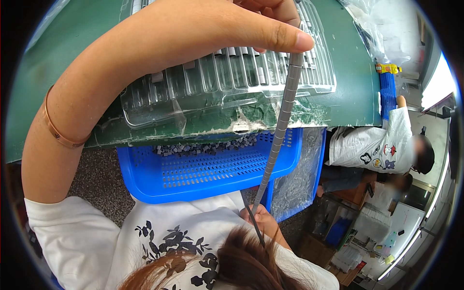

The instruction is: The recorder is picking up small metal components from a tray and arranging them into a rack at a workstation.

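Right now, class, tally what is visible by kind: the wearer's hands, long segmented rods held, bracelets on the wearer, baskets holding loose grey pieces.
Left hand, right hand: 2
Grey segmented rod: 1
Bracelet: 1
Blue basket: 1
Total: 5

A workshop around you, shown by your worn green workbench (355, 92), a clear compartmented tray (209, 81) on it, a blue basket (208, 192) of small grey pieces (205, 148) at its near edge, a co-worker (369, 147) right of it, a whiteboard (400, 223) farther right
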Tool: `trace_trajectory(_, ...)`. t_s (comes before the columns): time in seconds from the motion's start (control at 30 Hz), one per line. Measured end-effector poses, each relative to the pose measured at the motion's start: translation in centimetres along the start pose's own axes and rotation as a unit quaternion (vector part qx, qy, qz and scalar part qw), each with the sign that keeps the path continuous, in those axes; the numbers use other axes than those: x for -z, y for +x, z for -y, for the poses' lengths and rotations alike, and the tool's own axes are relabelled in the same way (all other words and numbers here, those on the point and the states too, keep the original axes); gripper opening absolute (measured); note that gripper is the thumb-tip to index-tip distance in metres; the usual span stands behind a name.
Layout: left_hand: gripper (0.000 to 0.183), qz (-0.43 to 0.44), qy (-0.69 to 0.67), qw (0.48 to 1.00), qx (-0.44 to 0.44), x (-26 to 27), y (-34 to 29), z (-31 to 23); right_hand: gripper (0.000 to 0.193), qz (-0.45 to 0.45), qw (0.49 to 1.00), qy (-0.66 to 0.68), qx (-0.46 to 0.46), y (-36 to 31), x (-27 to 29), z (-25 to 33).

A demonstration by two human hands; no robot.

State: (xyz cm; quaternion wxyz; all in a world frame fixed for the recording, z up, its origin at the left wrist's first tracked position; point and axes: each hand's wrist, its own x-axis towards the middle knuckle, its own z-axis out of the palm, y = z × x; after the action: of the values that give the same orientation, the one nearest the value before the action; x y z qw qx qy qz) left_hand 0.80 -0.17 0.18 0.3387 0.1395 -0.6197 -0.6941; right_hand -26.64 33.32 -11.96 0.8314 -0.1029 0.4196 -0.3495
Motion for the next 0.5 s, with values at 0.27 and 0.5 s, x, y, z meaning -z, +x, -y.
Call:
trace_trajectory(0.27, 0.018, -0.019, -0.017, 1.0, 0.012, 0.01, 0.06, -0.11, 0.029, 0.013, 1.0, -0.002, 0.018, 0.32, -0.29, 0.5)
trace_trajectory(0.5, 0.019, -0.017, -0.023, 0.999, 0.025, 0.12, 0.03, 0.01, 0.032, 0.008, 1.0, -0.005, 0.013, 0.57, -0.18, 0.34)
